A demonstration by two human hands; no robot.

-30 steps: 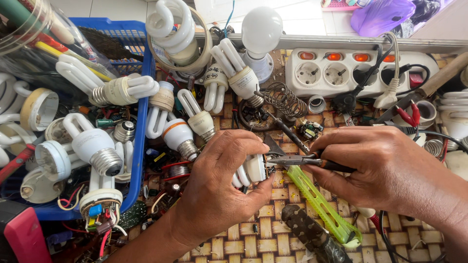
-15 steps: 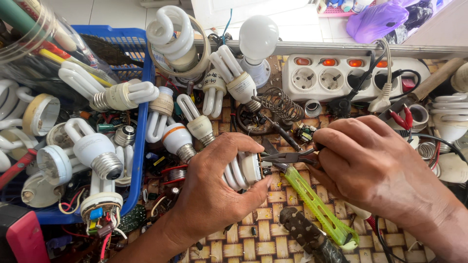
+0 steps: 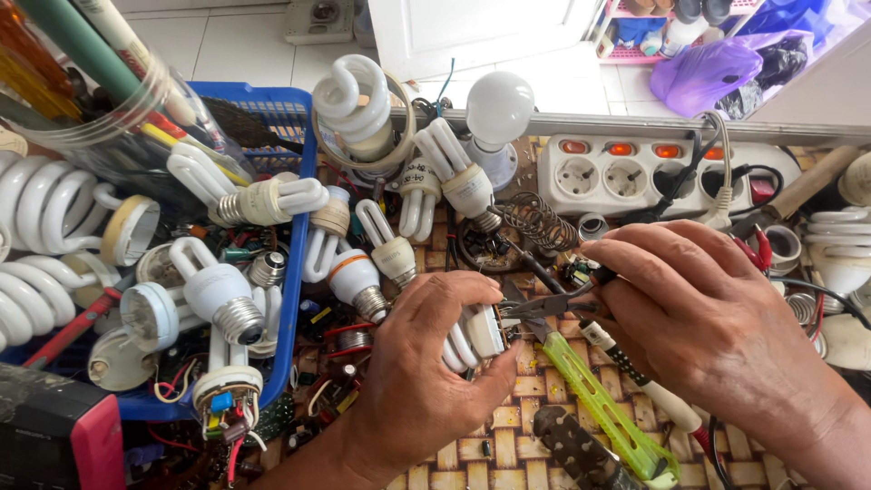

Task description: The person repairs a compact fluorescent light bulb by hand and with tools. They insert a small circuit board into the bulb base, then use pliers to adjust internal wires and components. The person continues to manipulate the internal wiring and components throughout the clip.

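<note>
My left hand [image 3: 426,363] grips a white compact fluorescent lamp [image 3: 472,334] low over the woven mat, its tubes pointing down-left and its base end facing right. My right hand [image 3: 708,313] is closed on a pair of small pliers [image 3: 535,307] whose jaws touch the lamp's base end. A green-handled screwdriver [image 3: 603,408] lies on the mat just below the pliers, beside a probe with a white handle [image 3: 649,390].
A blue basket [image 3: 292,272] on the left is heaped with lamps and parts. More lamps and a round white bulb [image 3: 497,109] lie behind. A white power strip [image 3: 635,177] sits at the back right. A coiled soldering stand [image 3: 535,222] is behind the hands.
Both hands have stayed together over the mat. The right hand has shifted slightly, keeping the pliers at the lamp's base end.
</note>
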